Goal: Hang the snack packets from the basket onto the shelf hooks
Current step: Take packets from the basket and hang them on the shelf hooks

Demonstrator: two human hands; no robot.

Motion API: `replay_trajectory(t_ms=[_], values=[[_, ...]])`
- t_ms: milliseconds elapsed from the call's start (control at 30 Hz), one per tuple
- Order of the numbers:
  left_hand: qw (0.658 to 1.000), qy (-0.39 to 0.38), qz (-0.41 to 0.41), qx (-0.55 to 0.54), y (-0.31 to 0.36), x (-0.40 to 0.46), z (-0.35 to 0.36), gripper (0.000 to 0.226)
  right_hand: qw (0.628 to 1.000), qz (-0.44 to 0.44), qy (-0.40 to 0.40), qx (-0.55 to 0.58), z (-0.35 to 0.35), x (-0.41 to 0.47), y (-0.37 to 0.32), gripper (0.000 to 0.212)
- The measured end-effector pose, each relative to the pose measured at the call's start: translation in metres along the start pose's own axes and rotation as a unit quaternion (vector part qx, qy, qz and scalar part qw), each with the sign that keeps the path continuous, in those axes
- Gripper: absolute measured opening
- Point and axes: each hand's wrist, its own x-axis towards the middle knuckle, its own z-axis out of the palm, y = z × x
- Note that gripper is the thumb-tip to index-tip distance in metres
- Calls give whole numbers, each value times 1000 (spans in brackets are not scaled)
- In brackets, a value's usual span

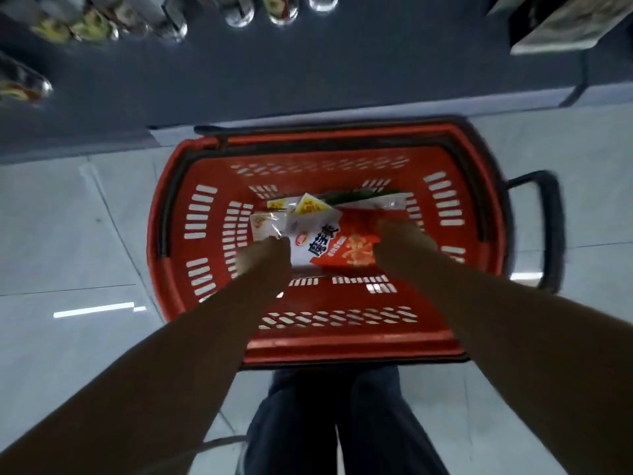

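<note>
A red plastic basket [191, 159] stands on the floor in front of my legs. Several snack packets lie in its bottom: a red-and-white packet [337, 240] in the middle, a clear-white one [270, 222] at the left, a yellow-topped one [310, 205] behind. Both my arms reach down into the basket. My left hand [262, 257] has its fingers pinched on the edge of the clear-white packet. My right hand [399, 246] rests on the right edge of the red-and-white packet; the frame is blurred, so its grip is unclear.
A dark shelf base [274, 80] runs along the far side of the basket, with shiny hanging packets [236, 12] at the top edge. The basket's black handle [548, 228] sticks out to the right. Grey tiled floor [68, 234] surrounds it.
</note>
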Motion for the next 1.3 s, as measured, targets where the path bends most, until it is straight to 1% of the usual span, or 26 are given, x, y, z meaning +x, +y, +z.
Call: replay_trajectory(t_ms=[67,133,167,233,300,333,367,433,467,500,533,567,600,667,700,733,767,800,867,900,933,967,1033,1133,1200,1300], values=[[999,-44,7,18,6,17,26,25,994,-77,58,-55,21,31,-6,46],[998,-65,-16,-17,7,36,54,24,991,-111,38,-59,37,60,-19,48],[996,-67,-26,-45,7,46,67,26,992,-117,28,-38,42,73,-26,50],[989,-74,-52,-118,8,58,83,35,993,-113,2,46,53,94,-38,49],[963,-98,-80,-238,8,70,94,55,986,-96,-6,136,61,105,-45,41],[944,-105,-88,-299,9,72,96,64,983,-91,-6,160,65,107,-44,37],[924,-109,-94,-355,11,74,98,66,981,-94,2,169,68,105,-43,33],[876,-104,-119,-456,12,78,101,47,975,-106,31,193,68,101,-37,29],[834,-109,-126,-527,13,76,99,37,968,-107,37,225,67,97,-32,29],[782,-116,-119,-601,15,75,95,33,956,-101,33,273,65,91,-28,29],[741,-118,-108,-652,14,74,90,34,940,-87,20,329,63,85,-24,28],[714,-111,-100,-684,12,75,86,39,921,-68,6,383,59,79,-20,27],[704,-100,-90,-698,9,74,80,39,902,-44,-5,429,56,73,-16,25],[702,-73,-77,-705,2,73,66,31,867,12,-11,498,50,67,-10,25],[707,-65,-67,-701,-2,73,61,29,854,34,-11,519,47,65,-8,24],[715,-63,-55,-694,-6,72,55,26,849,46,-13,526,45,63,-7,23],[724,-62,-41,-685,-9,71,50,23,854,45,-16,517,42,60,-7,22],[739,-60,-30,-670,-11,67,44,21,870,36,-18,492,40,56,-7,20],[787,-37,-5,-616,-15,57,30,23,895,23,-6,445,33,45,-10,12],[807,-21,11,-591,-17,51,21,25,899,21,4,438,26,38,-12,6],[817,-7,21,-576,-18,42,10,26,901,20,12,433,19,30,-16,3],[822,5,30,-569,-21,35,1,27,903,16,21,429,9,22,-20,5],[827,35,50,-558,-27,19,-22,27,909,11,46,415,-13,4,-28,8],[835,60,97,-538,-37,-11,-71,27,922,-14,82,377,-56,-27,-36,16],[819,69,117,-558,-45,-31,-107,28,926,-35,110,360,-90,-51,-41,20],[795,89,136,-584,-58,-65,-165,26,913,-79,158,368,-145,-87,-53,17]])
